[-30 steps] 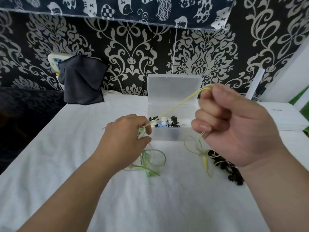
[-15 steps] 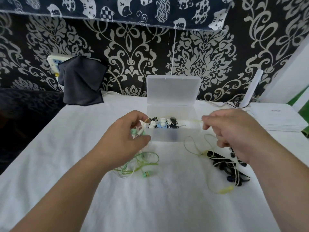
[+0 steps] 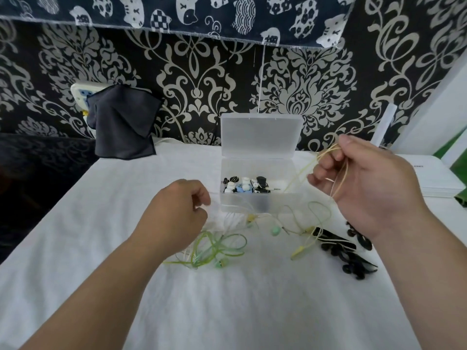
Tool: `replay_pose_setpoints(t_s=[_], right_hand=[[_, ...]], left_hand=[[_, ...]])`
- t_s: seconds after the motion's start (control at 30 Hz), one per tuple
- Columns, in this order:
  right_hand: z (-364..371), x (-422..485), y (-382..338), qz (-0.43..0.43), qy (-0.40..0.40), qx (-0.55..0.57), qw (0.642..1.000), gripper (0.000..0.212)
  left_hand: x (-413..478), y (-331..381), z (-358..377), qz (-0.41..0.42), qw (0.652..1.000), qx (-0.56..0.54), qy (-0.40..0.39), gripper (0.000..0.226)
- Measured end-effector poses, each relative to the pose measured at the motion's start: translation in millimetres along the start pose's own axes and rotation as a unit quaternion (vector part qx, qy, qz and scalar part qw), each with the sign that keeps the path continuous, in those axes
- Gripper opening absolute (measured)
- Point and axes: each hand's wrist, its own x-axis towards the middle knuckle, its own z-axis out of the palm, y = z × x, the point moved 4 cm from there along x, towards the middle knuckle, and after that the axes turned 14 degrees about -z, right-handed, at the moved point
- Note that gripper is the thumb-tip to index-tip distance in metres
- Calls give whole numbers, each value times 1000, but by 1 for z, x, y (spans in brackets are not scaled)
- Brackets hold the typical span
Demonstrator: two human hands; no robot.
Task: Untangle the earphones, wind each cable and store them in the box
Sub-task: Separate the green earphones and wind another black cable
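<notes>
A clear plastic box point(image 3: 260, 203) stands open on the white table, its lid up, with black, white and blue earphones inside. My right hand point(image 3: 366, 188) is raised to the right of the box and pinches loops of the yellow earphone cable point(image 3: 300, 173). That cable runs down to the table in front of the box. My left hand point(image 3: 177, 213) hovers left of the box with curled fingers pinching a thin pale cable. Beneath it lies a tangle of green earphones point(image 3: 217, 248). A green earbud point(image 3: 276, 230) lies in front of the box.
A heap of black earphones point(image 3: 346, 251) lies at the right on the table. A dark cloth point(image 3: 123, 122) hangs over a power strip at the back left. A white pad point(image 3: 439, 180) sits at the far right. The patterned wall stands close behind the box.
My right hand rose from the table beside the box with yellow cable loops. My left hand dropped lower and left, and the green earbud it held now lies on the table.
</notes>
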Motion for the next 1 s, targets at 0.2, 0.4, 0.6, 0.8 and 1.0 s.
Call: replay_pose_setpoints(t_s=[0.2,0.4,0.6,0.8,1.0], right_hand=[[25,-16,0,26,-124,25,992,29],[22,-17,-14,-4,-94,6,996,30],[-7,-5,-1,39,55,-17,998,36],[-2,-5,-2,31,42,17,998,37],[12,-10,-15,-4,-59,25,998,27]], left_hand=[[-23,32,16,83,980,-131,-127,26],[-17,26,25,71,983,-121,-115,4],[-12,22,12,-47,894,-406,-184,14],[-8,12,14,-185,835,-489,-174,24],[2,-4,12,-187,921,-333,-76,26]])
